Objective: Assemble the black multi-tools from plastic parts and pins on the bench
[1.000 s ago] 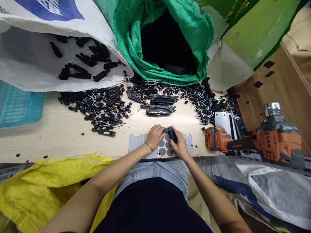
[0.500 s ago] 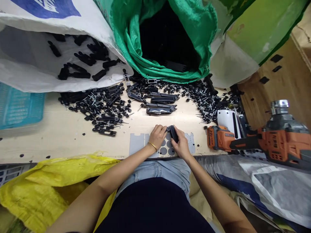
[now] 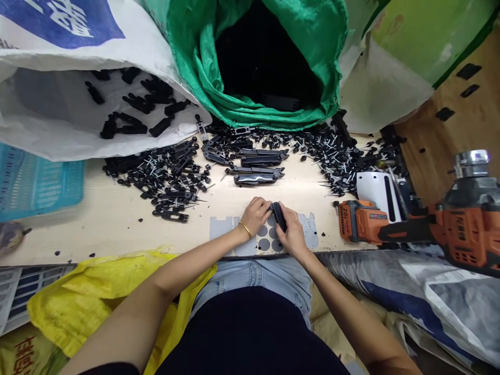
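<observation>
Over a grey sheet with dark round spots (image 3: 246, 247) on the bench, both hands meet at a black plastic part (image 3: 278, 216). My right hand (image 3: 293, 230) is closed around its right side, thumb on the near face. My left hand (image 3: 255, 214), with a gold bangle at the wrist, pinches at the part's upper left end; what lies between those fingertips is mostly hidden. Beyond the hands lie a few long black folded assemblies (image 3: 260, 174). Black link pieces and screws (image 3: 175, 177) form a heap on the left, and black-headed screws (image 3: 336, 166) lie heaped on the right.
A white sack (image 3: 128, 143) with black parts and a green sack (image 3: 250, 121) stand at the back. An orange cordless power tool (image 3: 464, 229) lies at right beside a white plate (image 3: 372, 190). On the left are a teal basket (image 3: 42, 182) and, below the bench edge, a yellow sack (image 3: 109, 276).
The camera view has shifted slightly. Both hands stay over the grey sheet, and the left fingertips now cover more of the part's upper left end.
</observation>
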Action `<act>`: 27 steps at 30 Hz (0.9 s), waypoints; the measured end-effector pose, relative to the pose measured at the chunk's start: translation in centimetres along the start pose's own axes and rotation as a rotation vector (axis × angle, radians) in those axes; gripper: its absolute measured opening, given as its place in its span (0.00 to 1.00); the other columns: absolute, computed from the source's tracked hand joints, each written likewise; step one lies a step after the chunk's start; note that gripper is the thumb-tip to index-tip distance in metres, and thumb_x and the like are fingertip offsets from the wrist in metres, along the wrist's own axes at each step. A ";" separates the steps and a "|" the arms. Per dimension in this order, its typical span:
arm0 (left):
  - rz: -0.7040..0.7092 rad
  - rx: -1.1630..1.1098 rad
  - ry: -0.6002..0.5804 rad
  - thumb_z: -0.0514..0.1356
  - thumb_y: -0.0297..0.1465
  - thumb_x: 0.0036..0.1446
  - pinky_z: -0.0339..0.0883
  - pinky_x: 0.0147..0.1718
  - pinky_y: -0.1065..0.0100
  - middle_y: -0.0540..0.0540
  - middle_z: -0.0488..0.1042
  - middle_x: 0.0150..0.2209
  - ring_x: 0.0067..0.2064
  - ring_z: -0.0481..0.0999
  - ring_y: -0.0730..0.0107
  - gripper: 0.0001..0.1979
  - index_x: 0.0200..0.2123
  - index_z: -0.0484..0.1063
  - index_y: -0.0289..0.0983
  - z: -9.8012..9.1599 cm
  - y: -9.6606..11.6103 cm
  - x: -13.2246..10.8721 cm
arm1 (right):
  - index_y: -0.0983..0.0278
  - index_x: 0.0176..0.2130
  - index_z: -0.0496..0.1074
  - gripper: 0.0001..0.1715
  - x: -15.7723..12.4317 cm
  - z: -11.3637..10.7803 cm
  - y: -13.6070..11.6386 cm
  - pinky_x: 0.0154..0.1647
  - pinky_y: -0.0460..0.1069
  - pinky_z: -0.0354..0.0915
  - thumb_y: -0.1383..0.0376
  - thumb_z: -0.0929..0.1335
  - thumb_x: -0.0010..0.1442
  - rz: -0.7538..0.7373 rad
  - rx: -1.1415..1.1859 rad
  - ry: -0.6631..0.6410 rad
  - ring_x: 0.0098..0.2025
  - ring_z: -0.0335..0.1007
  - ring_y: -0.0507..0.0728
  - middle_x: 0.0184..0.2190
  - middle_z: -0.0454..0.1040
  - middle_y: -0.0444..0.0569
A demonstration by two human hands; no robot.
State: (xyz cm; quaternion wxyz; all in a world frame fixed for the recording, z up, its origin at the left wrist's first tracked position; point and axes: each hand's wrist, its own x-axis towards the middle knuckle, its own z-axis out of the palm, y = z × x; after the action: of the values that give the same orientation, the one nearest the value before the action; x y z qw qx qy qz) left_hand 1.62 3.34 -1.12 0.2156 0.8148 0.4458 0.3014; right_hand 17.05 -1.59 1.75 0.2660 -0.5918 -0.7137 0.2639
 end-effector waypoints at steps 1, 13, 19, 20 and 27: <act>-0.058 0.013 0.039 0.51 0.30 0.62 0.65 0.38 0.64 0.46 0.65 0.32 0.37 0.65 0.65 0.10 0.43 0.69 0.35 0.2 0.2 0.0 | 0.63 0.63 0.53 0.38 0.0 0.0 0.0 0.55 0.62 0.61 0.72 0.61 0.53 -0.005 0.003 0.001 0.55 0.59 0.63 0.52 0.67 0.54; -0.121 -0.082 0.043 0.53 0.30 0.60 0.66 0.37 0.65 0.47 0.66 0.31 0.36 0.66 0.66 0.11 0.44 0.70 0.36 0.7 1.6 0.6 | 0.62 0.66 0.45 0.45 -0.2 0.2 0.1 0.53 0.60 0.64 0.75 0.60 0.51 -0.023 0.036 0.008 0.54 0.58 0.62 0.53 0.66 0.54; -0.259 -0.106 0.108 0.53 0.28 0.60 0.66 0.36 0.65 0.47 0.66 0.32 0.36 0.67 0.67 0.12 0.45 0.71 0.38 1.0 2.4 0.4 | 0.61 0.66 0.43 0.46 -0.1 0.4 -0.1 0.53 0.60 0.64 0.76 0.59 0.52 -0.015 0.042 0.038 0.54 0.57 0.62 0.53 0.66 0.53; -0.273 -0.108 0.126 0.53 0.28 0.59 0.66 0.36 0.65 0.46 0.67 0.32 0.37 0.67 0.67 0.12 0.45 0.71 0.38 1.1 2.6 0.2 | 0.61 0.66 0.43 0.46 -0.1 0.4 -0.1 0.53 0.61 0.64 0.76 0.59 0.51 -0.013 0.038 0.037 0.54 0.57 0.62 0.53 0.66 0.54; -0.252 -0.121 0.106 0.54 0.26 0.58 0.66 0.37 0.66 0.47 0.67 0.32 0.36 0.67 0.66 0.11 0.44 0.71 0.38 1.3 3.0 0.5 | 0.63 0.66 0.43 0.45 -0.5 0.9 -0.4 0.53 0.61 0.64 0.77 0.59 0.52 0.015 0.021 0.052 0.54 0.58 0.62 0.54 0.65 0.56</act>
State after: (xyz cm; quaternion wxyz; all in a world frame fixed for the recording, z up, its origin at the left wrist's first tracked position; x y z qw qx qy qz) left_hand 4.46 2.11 -0.08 0.2766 0.7210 0.5363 0.3407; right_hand 16.26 -2.18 1.38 0.2886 -0.6008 -0.6994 0.2580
